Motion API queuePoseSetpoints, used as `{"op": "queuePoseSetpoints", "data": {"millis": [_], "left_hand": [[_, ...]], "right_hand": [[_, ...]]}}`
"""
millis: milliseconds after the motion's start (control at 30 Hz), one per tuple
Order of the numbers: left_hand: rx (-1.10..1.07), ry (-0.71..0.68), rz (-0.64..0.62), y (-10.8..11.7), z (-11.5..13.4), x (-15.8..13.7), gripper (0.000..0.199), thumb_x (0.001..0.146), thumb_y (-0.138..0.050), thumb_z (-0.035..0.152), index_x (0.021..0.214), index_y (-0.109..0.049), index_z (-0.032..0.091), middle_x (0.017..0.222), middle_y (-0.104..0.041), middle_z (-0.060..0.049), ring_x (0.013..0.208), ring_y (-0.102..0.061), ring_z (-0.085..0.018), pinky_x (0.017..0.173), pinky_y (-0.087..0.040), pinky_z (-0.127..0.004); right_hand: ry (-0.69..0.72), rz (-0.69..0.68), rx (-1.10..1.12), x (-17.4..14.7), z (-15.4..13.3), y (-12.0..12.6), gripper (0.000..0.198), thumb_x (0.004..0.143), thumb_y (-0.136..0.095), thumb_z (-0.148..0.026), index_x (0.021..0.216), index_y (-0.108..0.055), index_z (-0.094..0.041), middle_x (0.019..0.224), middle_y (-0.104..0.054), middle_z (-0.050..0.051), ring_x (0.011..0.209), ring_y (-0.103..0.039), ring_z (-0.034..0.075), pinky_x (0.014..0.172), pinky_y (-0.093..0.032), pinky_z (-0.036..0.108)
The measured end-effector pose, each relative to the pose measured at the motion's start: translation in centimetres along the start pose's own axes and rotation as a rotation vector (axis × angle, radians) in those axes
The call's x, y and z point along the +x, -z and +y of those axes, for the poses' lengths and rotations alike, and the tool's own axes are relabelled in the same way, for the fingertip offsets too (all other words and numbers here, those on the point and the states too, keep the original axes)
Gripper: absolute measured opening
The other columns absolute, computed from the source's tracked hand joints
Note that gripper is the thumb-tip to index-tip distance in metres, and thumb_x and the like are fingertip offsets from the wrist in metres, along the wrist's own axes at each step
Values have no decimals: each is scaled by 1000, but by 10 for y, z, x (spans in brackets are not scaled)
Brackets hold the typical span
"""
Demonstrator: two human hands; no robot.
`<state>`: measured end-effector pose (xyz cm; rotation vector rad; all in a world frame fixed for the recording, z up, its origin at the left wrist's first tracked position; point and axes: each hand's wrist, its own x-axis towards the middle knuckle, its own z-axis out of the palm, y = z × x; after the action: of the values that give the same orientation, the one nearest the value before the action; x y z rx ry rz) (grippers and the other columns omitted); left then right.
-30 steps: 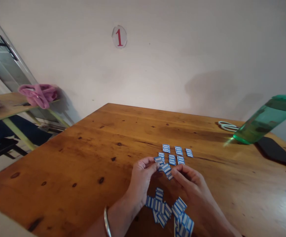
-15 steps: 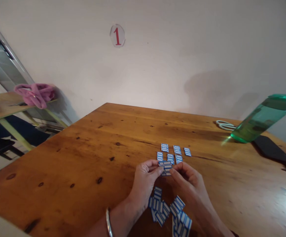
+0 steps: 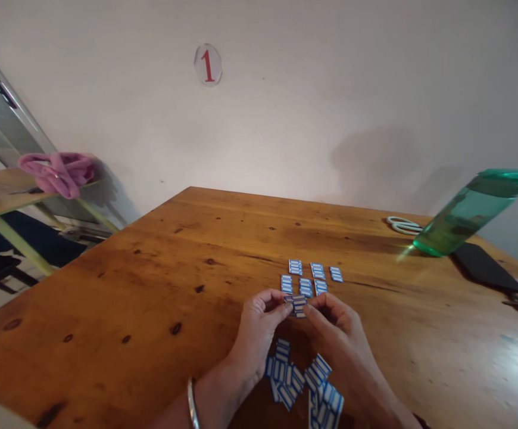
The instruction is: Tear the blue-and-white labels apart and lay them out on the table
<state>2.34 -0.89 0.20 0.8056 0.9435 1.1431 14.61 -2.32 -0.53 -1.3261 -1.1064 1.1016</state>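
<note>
held cards, blue and white, are seen in the head view above a knotted wooden table, set against a pale wall. a green bottle is placed at the right, near a dark flat object. two card rows are laid just beyond; loose heaps are left nearer. the held cards are pinched by left hand and right hand fingertips, white bars pointed roughly sideways; their long axis cannot be told.

Left hand and right hand pinch blue-and-white cards; card rows lie just beyond, loose cards between the forearms.
</note>
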Motion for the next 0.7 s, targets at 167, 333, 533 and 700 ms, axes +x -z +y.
{"op": "queuePoseSetpoints", "data": {"millis": [167,333,533,700], "left_hand": [[69,9,68,-1,3,-1,4,59,-66,16,59,-62,15,52,-59,3,45,-45,-7,47,-33,-19],[29,31,89,-2,3,-2,10,57,-68,19,56,-58,15,48,-55,5,41,-42,-7,44,-30,-19],[31,15,76,-1,0,-1,11,57,-67,18,57,-57,15,50,-55,4,43,-44,-7,46,-32,-19],[4,11,62,-1,0,-2,10,58,-67,17,57,-58,14,52,-55,4,45,-43,-6,47,-33,-19]], "right_hand": [[8,12,-41,-1,-3,0,26,68,-60,-39,59,-49,-17,50,-44,-5,46,-35,9,42,-27,21],[56,13,-121,-2,-4,0,26,70,-57,-38,57,-48,-18,50,-43,-4,48,-36,9,44,-28,22],[125,23,-255,-3,-4,-2,24,71,-57,-35,56,-49,-18,50,-43,-5,49,-37,11,45,-29,23],[28,-105,6,-1,1,0,22,70,-63,-38,73,-55,-18,66,-58,0,60,-53,15,56,-40,26]]}}
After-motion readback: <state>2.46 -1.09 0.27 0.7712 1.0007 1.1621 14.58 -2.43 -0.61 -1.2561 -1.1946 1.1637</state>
